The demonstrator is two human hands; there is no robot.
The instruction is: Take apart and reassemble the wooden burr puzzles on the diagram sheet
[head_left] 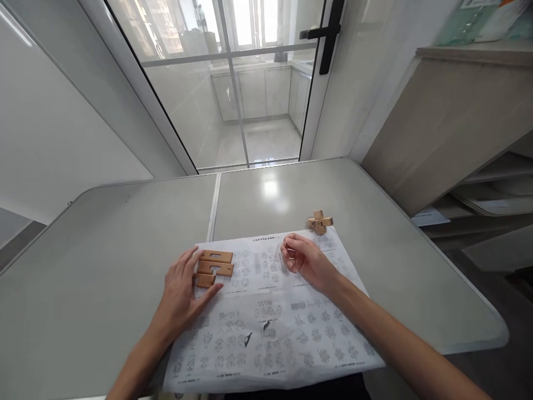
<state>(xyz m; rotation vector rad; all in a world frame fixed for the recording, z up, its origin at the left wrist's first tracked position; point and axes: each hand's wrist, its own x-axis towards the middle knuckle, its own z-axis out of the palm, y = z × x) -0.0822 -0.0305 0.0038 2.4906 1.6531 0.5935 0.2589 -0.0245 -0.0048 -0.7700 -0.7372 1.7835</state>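
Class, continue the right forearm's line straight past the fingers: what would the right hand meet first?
Probably no loose object: the right hand would cross the printed sheet and then the tabletop, heading toward the door, though its height is unclear.

A grey counter (141,244) catches a bright glare (270,189). At twelve o'clock stands a glazed door (229,54), black handle (328,36) toward one; through it show cabinets (252,94), pale floor (270,136) and bright windows (255,22). A white wall (54,111) rises at ten, a shelf unit (449,122) at two.
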